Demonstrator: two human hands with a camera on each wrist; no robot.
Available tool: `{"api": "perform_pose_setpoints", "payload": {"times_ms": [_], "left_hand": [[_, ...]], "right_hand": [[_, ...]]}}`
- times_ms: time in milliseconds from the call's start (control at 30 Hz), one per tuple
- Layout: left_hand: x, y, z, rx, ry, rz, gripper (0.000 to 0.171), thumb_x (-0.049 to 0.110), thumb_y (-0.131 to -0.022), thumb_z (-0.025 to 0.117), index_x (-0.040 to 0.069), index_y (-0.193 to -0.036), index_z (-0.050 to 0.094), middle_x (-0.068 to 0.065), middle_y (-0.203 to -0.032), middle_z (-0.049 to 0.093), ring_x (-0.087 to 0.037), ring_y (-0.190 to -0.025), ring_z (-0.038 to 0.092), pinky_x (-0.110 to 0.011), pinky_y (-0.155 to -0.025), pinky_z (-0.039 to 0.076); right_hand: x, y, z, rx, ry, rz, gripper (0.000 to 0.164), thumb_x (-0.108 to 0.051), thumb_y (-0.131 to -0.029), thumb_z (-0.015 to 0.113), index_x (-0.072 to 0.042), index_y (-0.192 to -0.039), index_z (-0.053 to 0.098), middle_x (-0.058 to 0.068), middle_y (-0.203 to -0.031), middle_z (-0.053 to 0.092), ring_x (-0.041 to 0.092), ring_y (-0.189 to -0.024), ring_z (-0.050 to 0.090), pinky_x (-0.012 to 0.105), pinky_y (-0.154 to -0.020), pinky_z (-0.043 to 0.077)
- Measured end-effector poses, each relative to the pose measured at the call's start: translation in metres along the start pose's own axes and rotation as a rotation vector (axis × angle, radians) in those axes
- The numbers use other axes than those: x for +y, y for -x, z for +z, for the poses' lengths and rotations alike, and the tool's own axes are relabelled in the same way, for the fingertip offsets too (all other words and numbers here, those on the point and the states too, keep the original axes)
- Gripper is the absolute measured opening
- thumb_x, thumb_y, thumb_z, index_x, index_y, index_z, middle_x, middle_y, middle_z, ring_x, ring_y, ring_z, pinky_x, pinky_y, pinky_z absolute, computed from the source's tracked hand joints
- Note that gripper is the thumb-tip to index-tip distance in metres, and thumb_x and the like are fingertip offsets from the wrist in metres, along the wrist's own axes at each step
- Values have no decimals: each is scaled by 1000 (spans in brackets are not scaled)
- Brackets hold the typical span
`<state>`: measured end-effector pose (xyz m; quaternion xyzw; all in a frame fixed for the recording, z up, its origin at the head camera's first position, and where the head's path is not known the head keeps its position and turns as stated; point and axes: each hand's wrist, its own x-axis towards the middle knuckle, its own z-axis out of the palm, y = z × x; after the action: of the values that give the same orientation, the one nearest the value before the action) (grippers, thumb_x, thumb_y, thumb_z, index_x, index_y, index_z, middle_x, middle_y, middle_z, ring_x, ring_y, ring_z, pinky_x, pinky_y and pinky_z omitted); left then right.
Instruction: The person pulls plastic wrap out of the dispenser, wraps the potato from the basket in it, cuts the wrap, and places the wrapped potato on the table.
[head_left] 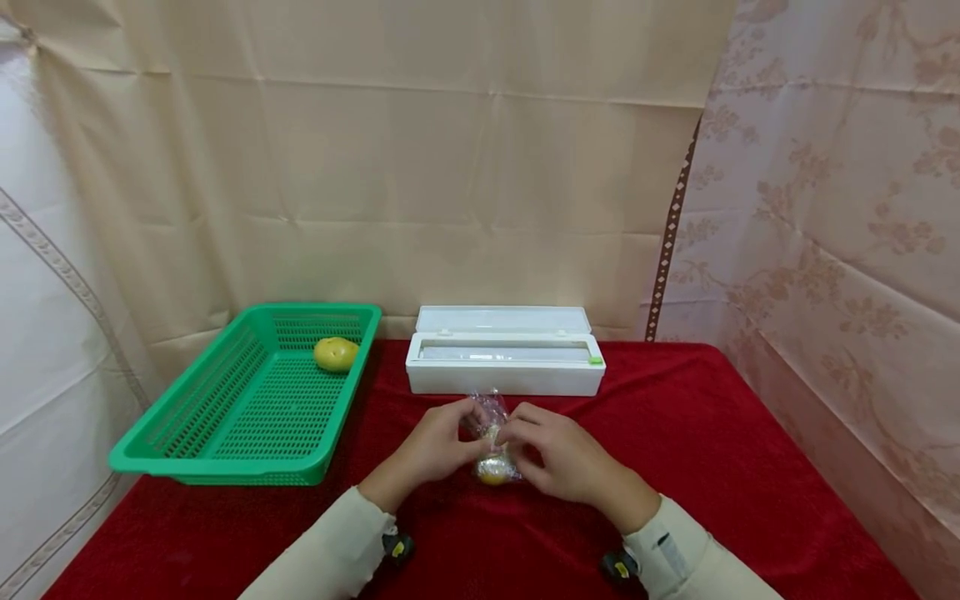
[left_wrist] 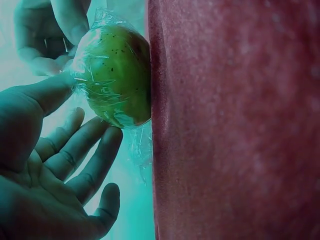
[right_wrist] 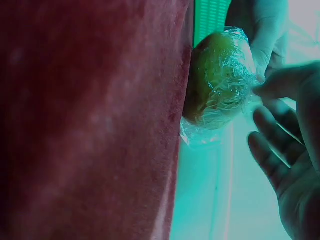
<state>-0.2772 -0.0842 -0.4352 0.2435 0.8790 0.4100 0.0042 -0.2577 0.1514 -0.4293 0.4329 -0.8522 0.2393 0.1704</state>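
Observation:
A yellow potato (head_left: 493, 477) wrapped in clear plastic wrap (head_left: 489, 407) rests on the red cloth, between both hands. My left hand (head_left: 438, 446) holds it from the left. In the left wrist view its thumb lies at the gathered wrap on top and fingertips touch the side of the potato (left_wrist: 117, 75). From the right, my right hand (head_left: 562, 454) pinches at the wrap on top with bent fingers. The right wrist view shows its thumb at the crumpled wrap (right_wrist: 232, 82), with the lower fingers spread away from the potato. Loose wrap sticks out behind and below the potato.
Beyond the hands stands a white plastic-wrap box (head_left: 502, 379) with its lid raised and a green slider at the right end. At left, a green basket (head_left: 225, 471) holds another potato (head_left: 336, 354). A red cloth (head_left: 697, 467) covers the table; curtains hang around it.

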Motion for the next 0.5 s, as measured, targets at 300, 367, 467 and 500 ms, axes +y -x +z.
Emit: {"api": "perform_pose_setpoints", "payload": {"times_ms": [300,367,467,500], "left_hand": [[-1,-2,0,-24,-31,58,32,29,-87,86,23,-111,65,10,-102,68,-12,-98,65,-39,-88,56],[-2,-2,-2,-46,-57,95,26,29,-88,84,25,-108,68,12,-102,69,-8,-98,65,-39,-90,56],[-4,-1,-6,-71,-83,126,15,28,-89,84,28,-100,74,15,-100,72,-6,-98,66,-39,-91,56],[-5,-1,-7,-74,-86,128,13,28,-88,84,28,-98,75,15,-100,73,-7,-97,66,-40,-90,56]], "right_hand": [[-1,2,-2,-110,-52,100,25,-17,-90,77,-22,-114,74,-9,-113,63,10,-97,62,26,-85,55],[0,2,-2,-121,-100,132,25,-19,-89,79,-23,-114,73,-10,-112,63,11,-94,63,26,-82,55],[1,2,-2,-133,-155,167,30,-26,-87,84,-23,-114,72,-11,-111,62,11,-93,64,27,-81,56],[1,2,-2,-136,-169,175,34,-28,-86,86,-22,-115,70,-10,-110,62,10,-93,64,27,-81,57]]}}
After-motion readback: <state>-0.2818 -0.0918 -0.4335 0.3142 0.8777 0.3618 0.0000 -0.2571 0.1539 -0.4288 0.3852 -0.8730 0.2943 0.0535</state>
